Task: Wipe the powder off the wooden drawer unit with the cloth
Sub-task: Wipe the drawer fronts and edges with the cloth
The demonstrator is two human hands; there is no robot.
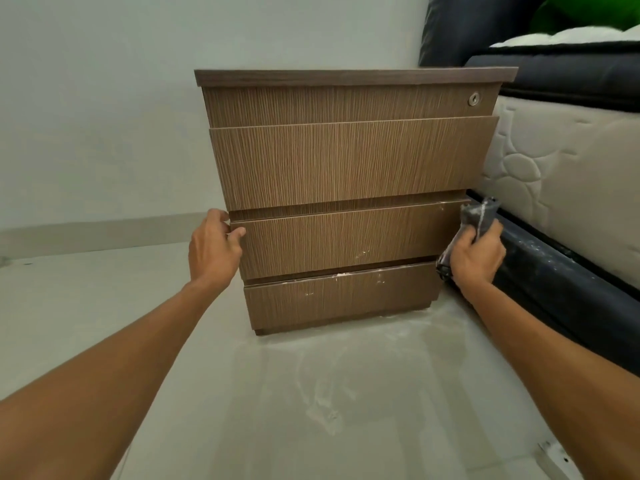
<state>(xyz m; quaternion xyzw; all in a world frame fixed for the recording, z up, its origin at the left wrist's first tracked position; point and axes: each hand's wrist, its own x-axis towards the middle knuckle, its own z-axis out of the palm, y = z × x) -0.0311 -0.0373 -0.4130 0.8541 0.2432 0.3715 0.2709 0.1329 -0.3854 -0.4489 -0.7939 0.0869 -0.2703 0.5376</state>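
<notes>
A wooden drawer unit (346, 168) with several drawer fronts stands on the floor against the wall. White powder specks (363, 254) mark the third front, and more powder lies along the top edge of the lowest drawer (341, 274). My left hand (214, 245) grips the left edge of the third drawer front, thumb on its face. My right hand (476, 256) is closed on a dark grey cloth (479, 213), dusted white, at the right edge of the same drawer.
A bed with a quilted white mattress (568, 188) and dark frame (561, 282) stands close on the right of the unit. Smeared white powder covers the pale floor (329, 382) in front. A plain wall (97, 116) rises behind.
</notes>
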